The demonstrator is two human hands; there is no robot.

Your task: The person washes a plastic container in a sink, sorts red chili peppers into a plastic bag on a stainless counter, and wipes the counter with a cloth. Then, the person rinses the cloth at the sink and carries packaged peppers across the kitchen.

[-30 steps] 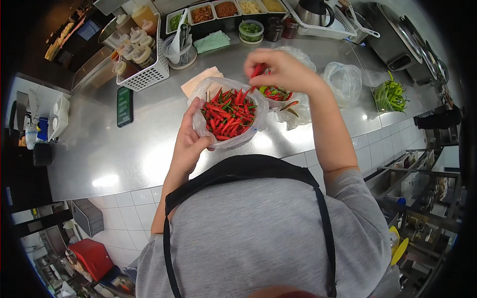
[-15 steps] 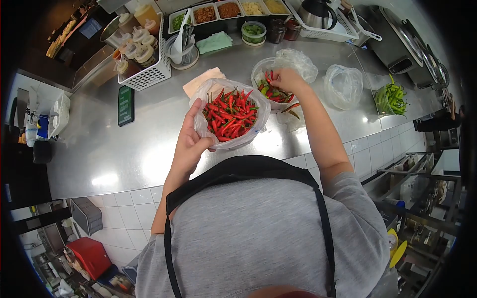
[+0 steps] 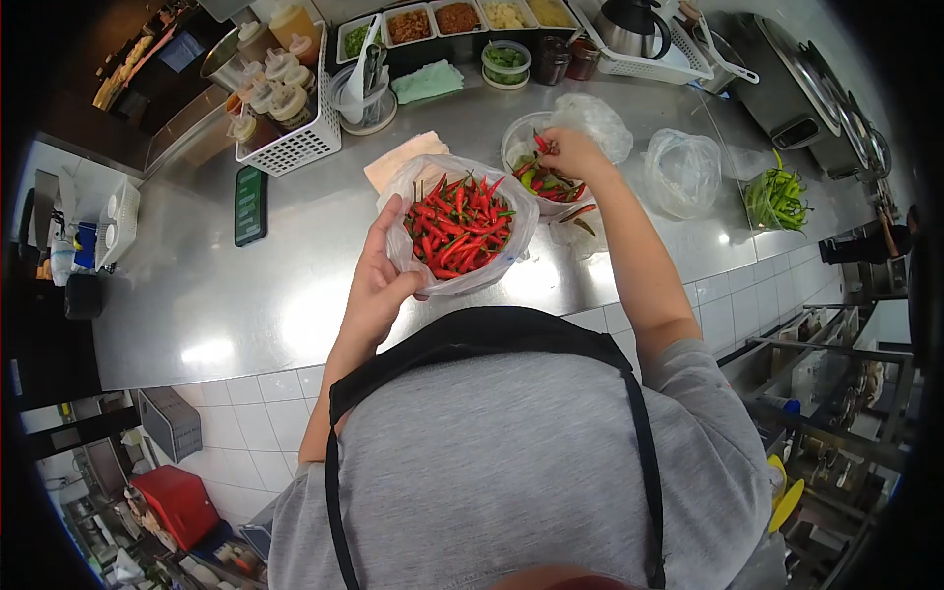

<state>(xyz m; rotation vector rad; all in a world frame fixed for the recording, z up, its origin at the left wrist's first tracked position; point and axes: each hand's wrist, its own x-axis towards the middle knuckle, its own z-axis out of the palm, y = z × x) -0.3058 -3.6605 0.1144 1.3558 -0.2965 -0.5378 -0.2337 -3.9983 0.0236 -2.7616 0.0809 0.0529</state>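
My left hand (image 3: 376, 280) grips the left side of a clear plastic bag (image 3: 521, 241), its thumb at the lower edge. The open bag is full of red chilies (image 3: 457, 226) with green stems. Over a round container (image 3: 513, 138) to the right, my right hand (image 3: 570, 155) pinches a red chili (image 3: 541, 144) between its fingertips. Red and green chilies (image 3: 551, 187) lie in that container, partly covered by the hand. Two loose chilies (image 3: 582, 218) rest just below it, on clear plastic.
Crumpled plastic bags (image 3: 683, 172) and green chilies (image 3: 777, 199) are on the right. A phone (image 3: 251, 205), a bottle basket (image 3: 295, 147) and a folded paper towel (image 3: 398, 157) are left. Food trays (image 3: 457, 18) line the back of the steel counter (image 3: 197, 305).
My right hand has moved from beside the bag, right and down to the round container, and has since risen slightly there. My left hand still grips the bag.
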